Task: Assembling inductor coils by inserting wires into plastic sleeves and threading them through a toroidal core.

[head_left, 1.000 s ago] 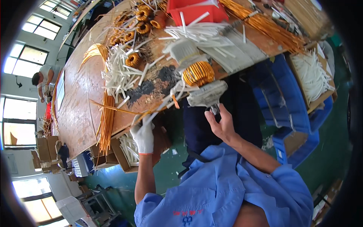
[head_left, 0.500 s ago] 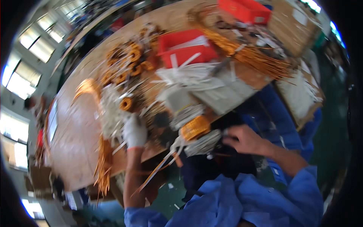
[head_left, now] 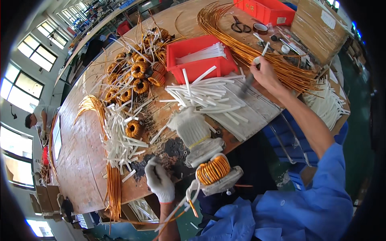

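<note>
My right hand (head_left: 263, 73) is closed around a dark, flat tool (head_left: 246, 86), blurred by motion, above the white tubes (head_left: 203, 94) on the table. My left hand (head_left: 159, 178), in a white knitted glove, is curled near the table's front edge; what its fingers may hold is hidden. Between my arms, a ring-shaped coil of copper wire (head_left: 213, 170) sits in a wrapped, pale holder (head_left: 223, 182) just off the table edge. White-sleeved wire ends (head_left: 192, 193) hang from it. A white glove-like cloth (head_left: 192, 130) covers part of the holder's far end.
Finished coils (head_left: 138, 70) lie heaped at the far left, by a red bin (head_left: 201, 70) of white strips. Copper wire bundles (head_left: 257, 50) cross the right side and hang over the front left edge. Scissors (head_left: 240, 26) and a cardboard box (head_left: 319, 30) are at back right.
My right hand has moved from beside the coil holder to the far right and taken up the dark tool. My left hand has drawn back from the loose tubes toward me.
</note>
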The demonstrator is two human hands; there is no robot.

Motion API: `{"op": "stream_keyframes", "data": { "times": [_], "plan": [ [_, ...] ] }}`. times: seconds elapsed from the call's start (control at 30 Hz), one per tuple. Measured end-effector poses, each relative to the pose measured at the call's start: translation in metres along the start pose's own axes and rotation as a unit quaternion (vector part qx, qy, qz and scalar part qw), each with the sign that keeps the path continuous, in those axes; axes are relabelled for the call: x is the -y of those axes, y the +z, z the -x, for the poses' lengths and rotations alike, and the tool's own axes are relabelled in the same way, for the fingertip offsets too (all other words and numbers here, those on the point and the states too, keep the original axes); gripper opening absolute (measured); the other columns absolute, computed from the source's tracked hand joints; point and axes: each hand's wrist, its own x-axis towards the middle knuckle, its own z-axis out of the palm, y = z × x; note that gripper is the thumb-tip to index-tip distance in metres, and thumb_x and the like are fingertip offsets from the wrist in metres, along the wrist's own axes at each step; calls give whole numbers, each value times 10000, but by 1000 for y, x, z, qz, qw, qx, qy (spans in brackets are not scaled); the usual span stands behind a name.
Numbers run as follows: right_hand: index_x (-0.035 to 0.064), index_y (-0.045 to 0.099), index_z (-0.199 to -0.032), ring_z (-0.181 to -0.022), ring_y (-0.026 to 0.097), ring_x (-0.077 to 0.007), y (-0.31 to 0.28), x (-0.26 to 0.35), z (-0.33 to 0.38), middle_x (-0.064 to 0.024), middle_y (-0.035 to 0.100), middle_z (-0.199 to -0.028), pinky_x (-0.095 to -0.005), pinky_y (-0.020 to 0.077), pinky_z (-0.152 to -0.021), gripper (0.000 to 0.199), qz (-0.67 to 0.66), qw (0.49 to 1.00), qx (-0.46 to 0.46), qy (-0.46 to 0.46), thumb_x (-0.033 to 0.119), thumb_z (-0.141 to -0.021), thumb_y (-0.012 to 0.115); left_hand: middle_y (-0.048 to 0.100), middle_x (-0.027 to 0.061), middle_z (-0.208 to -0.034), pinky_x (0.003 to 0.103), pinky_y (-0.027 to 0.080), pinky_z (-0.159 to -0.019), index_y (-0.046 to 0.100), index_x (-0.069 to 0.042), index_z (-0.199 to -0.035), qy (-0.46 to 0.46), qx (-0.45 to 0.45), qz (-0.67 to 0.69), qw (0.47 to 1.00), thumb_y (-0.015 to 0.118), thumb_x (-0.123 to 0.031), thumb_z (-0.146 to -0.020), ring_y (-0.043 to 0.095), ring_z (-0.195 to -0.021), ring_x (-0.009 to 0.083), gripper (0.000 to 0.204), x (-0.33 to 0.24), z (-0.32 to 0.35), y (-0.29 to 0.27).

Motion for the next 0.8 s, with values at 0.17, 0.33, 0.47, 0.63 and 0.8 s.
{"op": "stream_keyframes", "data": {
  "times": [0.17, 0.33, 0.47, 0.63, 0.8],
  "plan": [
    [19, 635, -1073, -719, 622, -202, -49, 74, 39, -90, 660, -834, -385, 504, -660, 127, -18, 958, 255, 127, 98, -1001, 568, 665, 78, -1081, 223, 482, -644, 625, 4, -1202, -64, -59, -36, 996, 508, -42, -1098, 539, -725, 59, 163, 8, 11, -2],
    [13, 651, -1256, -809, 635, -148, -12, 62, 17, -69, 673, -861, -338, 532, -745, 250, 3, 954, 298, 34, 78, -1045, 534, 730, 144, -1192, 357, 553, -993, 704, 26, -1224, 85, -83, -140, 983, 678, -22, -1031, 697, -1096, 222, 201, 13, 6, -3],
    [-8, 640, -1318, -1007, 691, -427, -3, -52, -43, -252, 698, -1089, -498, 538, -847, 290, 168, 969, 63, -172, 59, -1042, 583, 721, 121, -1192, 362, 520, -1035, 677, 20, -1295, 47, -33, -99, 993, 637, -65, -1058, 671, -1123, 207, 255, -1, -4, 2],
    [-37, 647, -1267, -1057, 627, -503, 24, -68, -47, -267, 671, -1101, -562, 502, -877, 299, 391, 874, 202, -205, 42, -980, 618, 706, 98, -1106, 292, 533, -831, 629, 16, -1360, -38, -36, 19, 998, 534, -121, -1108, 634, -911, 140, 302, -6, 22, -22],
    [-30, 653, -1308, -1065, 681, -398, 26, -69, -54, -225, 707, -1139, -464, 524, -929, 326, 408, 878, 142, -205, 160, -1044, 626, 718, 154, -1105, 454, 523, -906, 689, -22, -1249, 80, 23, -233, 969, 589, -112, -1026, 672, -1004, 341, 261, -30, 63, -61]
  ]
}}
